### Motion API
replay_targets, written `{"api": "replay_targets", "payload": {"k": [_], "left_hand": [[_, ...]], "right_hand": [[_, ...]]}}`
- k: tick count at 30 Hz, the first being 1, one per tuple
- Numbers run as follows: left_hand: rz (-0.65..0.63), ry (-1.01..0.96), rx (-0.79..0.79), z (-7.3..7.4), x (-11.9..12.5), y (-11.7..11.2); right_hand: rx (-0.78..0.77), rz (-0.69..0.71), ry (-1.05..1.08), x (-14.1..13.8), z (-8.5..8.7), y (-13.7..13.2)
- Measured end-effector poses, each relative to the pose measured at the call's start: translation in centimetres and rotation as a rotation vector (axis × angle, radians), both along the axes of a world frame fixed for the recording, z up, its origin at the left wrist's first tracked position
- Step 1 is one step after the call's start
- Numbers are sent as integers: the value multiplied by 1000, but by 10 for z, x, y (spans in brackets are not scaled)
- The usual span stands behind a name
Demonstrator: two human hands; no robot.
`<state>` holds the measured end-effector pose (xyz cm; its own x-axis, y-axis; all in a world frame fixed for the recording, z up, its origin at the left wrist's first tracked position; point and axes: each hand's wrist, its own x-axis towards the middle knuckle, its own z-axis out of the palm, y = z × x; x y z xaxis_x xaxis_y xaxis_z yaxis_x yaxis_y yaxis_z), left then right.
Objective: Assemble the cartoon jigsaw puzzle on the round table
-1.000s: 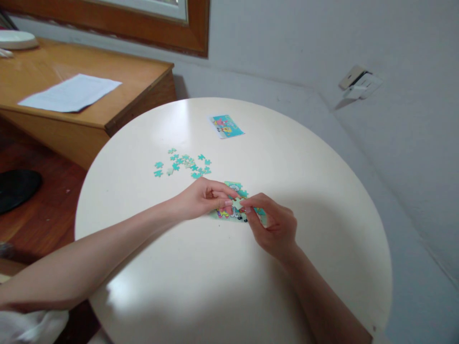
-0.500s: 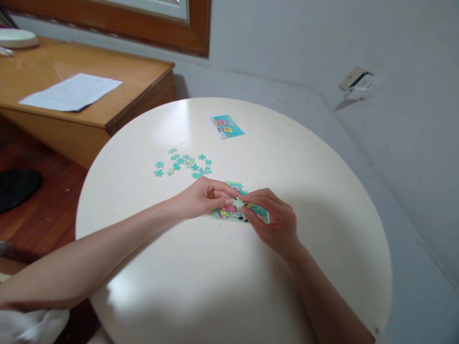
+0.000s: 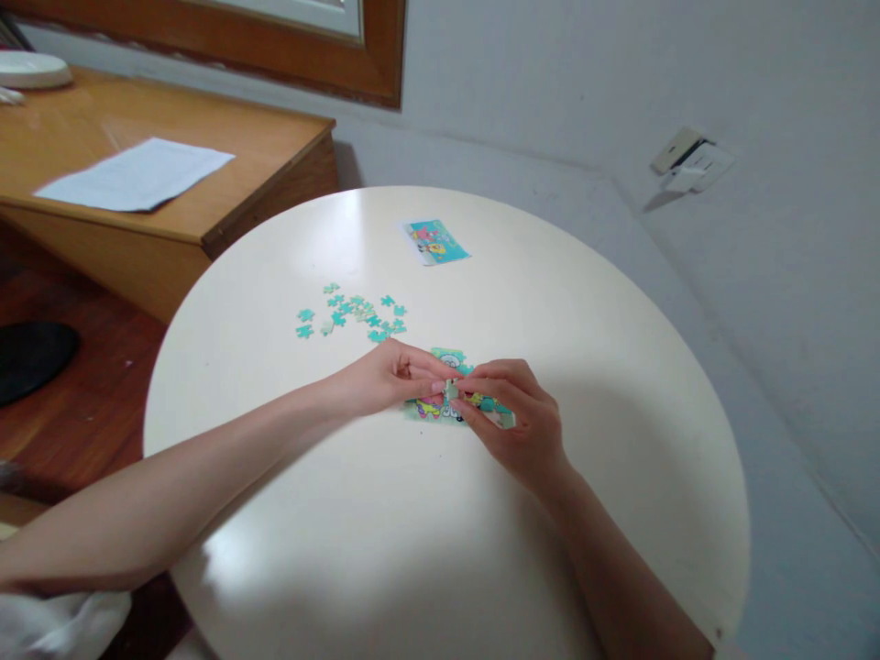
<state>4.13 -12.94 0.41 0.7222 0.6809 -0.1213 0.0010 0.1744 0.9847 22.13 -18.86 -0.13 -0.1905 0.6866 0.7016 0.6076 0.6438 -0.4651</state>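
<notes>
A partly joined colourful jigsaw lies in the middle of the round cream table. My left hand and my right hand meet over it. Both pinch one small pale puzzle piece between their fingertips, just above the joined part. The hands hide much of the jigsaw. Several loose teal pieces lie scattered to the left beyond my left hand.
A small picture card lies toward the table's far side. A wooden desk with a white sheet of paper stands at the back left. A wall socket is on the grey wall at right.
My right hand has shifted slightly left and rolled over the piece, its fingers now curled on top of it. The left hand has stayed put.
</notes>
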Motion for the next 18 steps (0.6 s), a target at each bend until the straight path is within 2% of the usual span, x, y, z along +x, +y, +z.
{"api": "replay_targets", "payload": {"k": [12,18], "left_hand": [[-43,-27,-14,1,-1,0],[-4,8,-11,0,1,-1]], "right_hand": [[70,-61,-78,1,-3,1],[66,-57,-89,1,-5,1]]}}
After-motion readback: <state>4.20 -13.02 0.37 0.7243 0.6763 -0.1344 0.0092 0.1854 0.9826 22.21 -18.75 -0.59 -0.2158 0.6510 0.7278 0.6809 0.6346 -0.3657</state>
